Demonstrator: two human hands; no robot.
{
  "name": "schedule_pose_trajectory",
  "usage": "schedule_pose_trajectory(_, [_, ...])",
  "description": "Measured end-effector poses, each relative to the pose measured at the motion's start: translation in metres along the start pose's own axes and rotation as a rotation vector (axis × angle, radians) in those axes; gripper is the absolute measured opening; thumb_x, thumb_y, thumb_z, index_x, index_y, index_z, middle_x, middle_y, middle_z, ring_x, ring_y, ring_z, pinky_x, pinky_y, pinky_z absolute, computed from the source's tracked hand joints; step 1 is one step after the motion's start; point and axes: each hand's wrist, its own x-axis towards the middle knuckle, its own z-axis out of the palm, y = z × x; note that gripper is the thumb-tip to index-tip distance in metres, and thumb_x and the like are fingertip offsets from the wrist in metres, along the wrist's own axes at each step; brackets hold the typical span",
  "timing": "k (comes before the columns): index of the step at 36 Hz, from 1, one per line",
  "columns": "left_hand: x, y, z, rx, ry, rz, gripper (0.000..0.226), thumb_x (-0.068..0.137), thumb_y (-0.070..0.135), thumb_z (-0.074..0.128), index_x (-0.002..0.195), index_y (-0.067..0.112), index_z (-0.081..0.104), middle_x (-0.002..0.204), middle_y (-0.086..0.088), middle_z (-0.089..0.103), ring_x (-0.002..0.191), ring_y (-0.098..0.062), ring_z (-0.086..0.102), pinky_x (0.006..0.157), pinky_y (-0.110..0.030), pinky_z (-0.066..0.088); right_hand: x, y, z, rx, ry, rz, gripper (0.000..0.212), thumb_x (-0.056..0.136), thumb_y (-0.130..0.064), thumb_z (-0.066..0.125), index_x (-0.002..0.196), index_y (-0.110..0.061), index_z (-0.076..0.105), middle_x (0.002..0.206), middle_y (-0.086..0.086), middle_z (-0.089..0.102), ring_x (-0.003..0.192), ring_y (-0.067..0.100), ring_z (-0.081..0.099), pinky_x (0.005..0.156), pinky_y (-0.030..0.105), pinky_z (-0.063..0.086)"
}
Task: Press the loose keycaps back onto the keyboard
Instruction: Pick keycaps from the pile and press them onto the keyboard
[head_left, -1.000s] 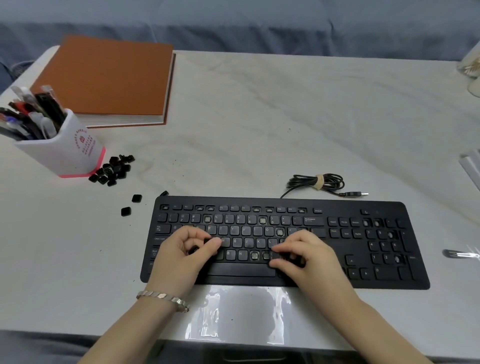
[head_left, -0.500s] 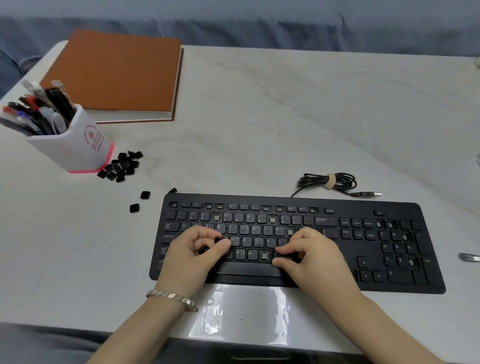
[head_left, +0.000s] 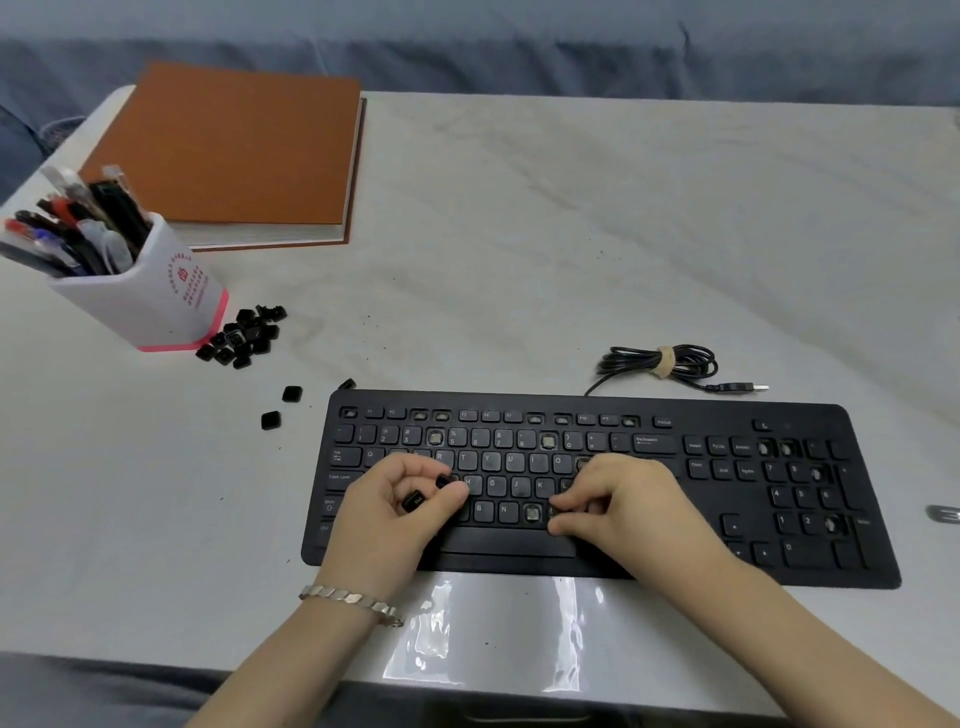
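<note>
Left hand (head_left: 405, 512) over keyboard (head_left: 519, 543), fingers curled round a spare keycap (head_left: 414, 501), likely stock kept handy. Right hand (head_left: 631, 506) fingers bent, tips bearing on the bottom letter row; any cap beneath not discernible. Loose keycap pile (head_left: 241, 335) sits on counter (head_left: 519, 234) beside pen cup (head_left: 140, 306).

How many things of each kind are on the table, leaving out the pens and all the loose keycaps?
Keyboard: 1
Bundled cable: 1
Brown notebook: 1
Pen cup: 1
Metal object, cut off at the right edge: 1
Total: 5
</note>
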Motion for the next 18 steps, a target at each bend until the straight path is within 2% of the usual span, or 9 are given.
schedule_pose_trajectory(4, [0.0,-0.001,-0.001,-0.017,-0.001,0.01,0.013,0.074,0.008,0.073,0.077,0.016,0.064,0.054,0.005,0.057,0.042,0.0,0.042,0.059,-0.025,0.035,-0.003,0.003,-0.001,0.045,0.001,-0.058,0.009,0.071,-0.018,0.077,0.08,-0.018,0.076,0.075,0.0,0.063,0.06,-0.001,0.048,0.063,0.008,0.037])
schedule_pose_trajectory(7, [0.0,-0.003,-0.002,-0.021,-0.003,0.006,0.012,0.075,0.007,0.072,0.078,0.016,0.064,0.054,0.005,0.058,0.042,0.0,0.042,0.058,-0.026,0.034,-0.004,0.004,0.0,0.085,0.019,-0.053,0.006,0.072,-0.014,0.076,0.077,-0.017,0.076,0.076,0.004,0.065,0.062,0.002,0.051,0.062,0.006,0.035])
schedule_pose_trajectory(14, [0.003,-0.005,-0.002,-0.036,-0.001,-0.004,0.012,0.076,0.004,0.071,0.078,0.013,0.063,0.054,0.004,0.056,0.042,0.002,0.043,0.059,-0.023,0.035,0.003,0.003,-0.002,0.093,-0.011,0.053,0.008,0.072,-0.017,0.076,0.07,-0.025,0.074,0.061,-0.012,0.054,0.055,-0.002,0.046,0.057,0.004,0.034])
schedule_pose_trajectory(18, [0.003,-0.003,-0.002,-0.051,-0.004,-0.018,0.012,0.076,0.002,0.07,0.079,0.012,0.063,0.057,-0.001,0.058,0.043,0.002,0.044,0.061,-0.023,0.036,0.007,0.0,-0.003,0.081,-0.041,0.122,0.024,0.069,-0.017,0.078,0.056,-0.033,0.066,0.05,-0.014,0.053,0.051,-0.011,0.05,0.051,0.002,0.035])
